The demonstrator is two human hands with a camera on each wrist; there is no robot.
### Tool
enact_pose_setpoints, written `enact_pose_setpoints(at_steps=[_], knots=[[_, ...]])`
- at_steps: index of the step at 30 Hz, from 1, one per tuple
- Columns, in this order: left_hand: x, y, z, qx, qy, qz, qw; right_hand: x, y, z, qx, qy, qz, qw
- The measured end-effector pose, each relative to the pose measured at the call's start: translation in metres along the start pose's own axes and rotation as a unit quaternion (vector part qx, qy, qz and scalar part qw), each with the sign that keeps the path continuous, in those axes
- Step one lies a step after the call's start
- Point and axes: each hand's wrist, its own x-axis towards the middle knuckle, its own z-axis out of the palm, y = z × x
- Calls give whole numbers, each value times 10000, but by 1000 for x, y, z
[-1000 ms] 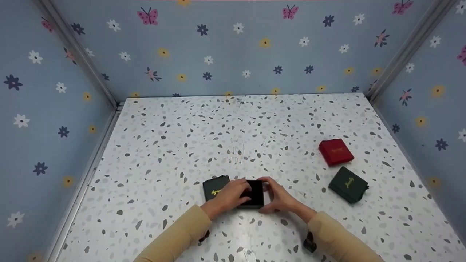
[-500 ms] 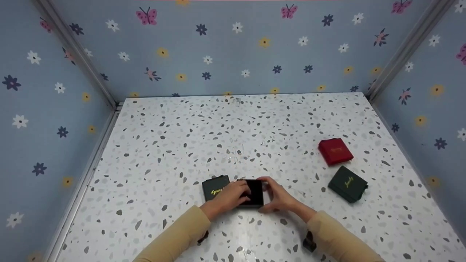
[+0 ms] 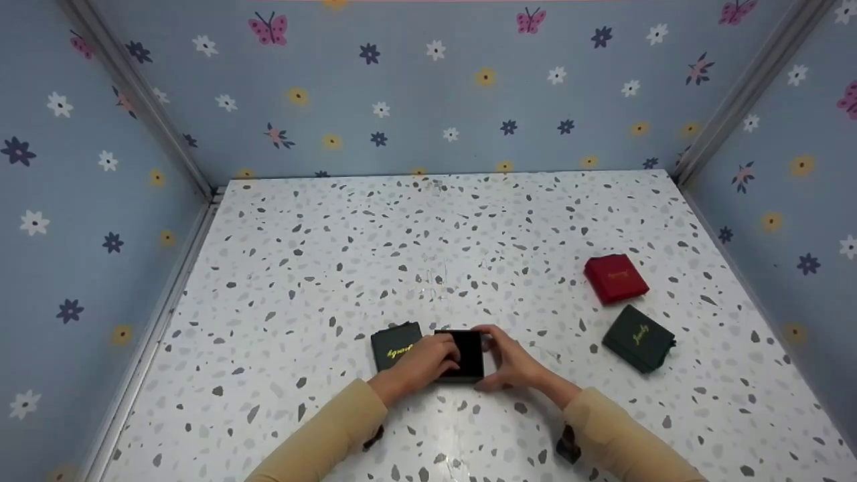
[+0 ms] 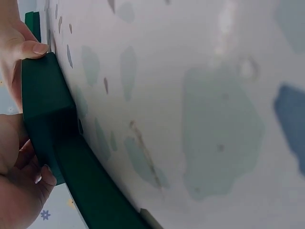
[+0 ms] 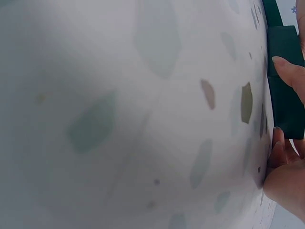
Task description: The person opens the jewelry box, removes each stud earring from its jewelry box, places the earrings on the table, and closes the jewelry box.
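A dark green jewelry box (image 3: 470, 358) with a black inside stands open near the front of the table. My right hand (image 3: 507, 361) grips its right end, thumb at the near corner and fingers at the far one. Over its left part curls my left hand (image 3: 423, 360), fingertips at the black inside; its thumb (image 5: 287, 72) presses the front wall in the right wrist view. Beside the box on the left lies a lower green piece (image 3: 394, 341) with gold lettering, partly covered by my left hand. In the left wrist view, the green box (image 4: 47, 90) overlaps this piece.
To the right lie a red box (image 3: 616, 278) and another green box (image 3: 639, 339), both with gold lettering. The speckled white table (image 3: 335, 248) is enclosed by blue flowered panels (image 3: 428, 87) at the back and sides.
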Motion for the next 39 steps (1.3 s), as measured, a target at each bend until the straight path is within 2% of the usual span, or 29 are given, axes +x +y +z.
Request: enact_pose_setpoints(at_steps=[14,18,26,29,36,39], knots=[[0,1,0,-179,74,-197,9996,0,-1,1,-37,48,37,10000],[1,2,0,-229,43,-336,9992,0,0,1,-73,52,2,10000],[2,3,-2,-137,137,-365,9991,4,34,4,-174,106,-43,9998],[3,4,-3,-109,130,-397,9991,3,30,4,-265,124,-5,9996],[6,6,-5,-209,186,-425,9987,0,1,1,-29,104,-104,9999],[8,7,-8,-334,168,-507,9980,0,1,1,-11,99,-107,9999]])
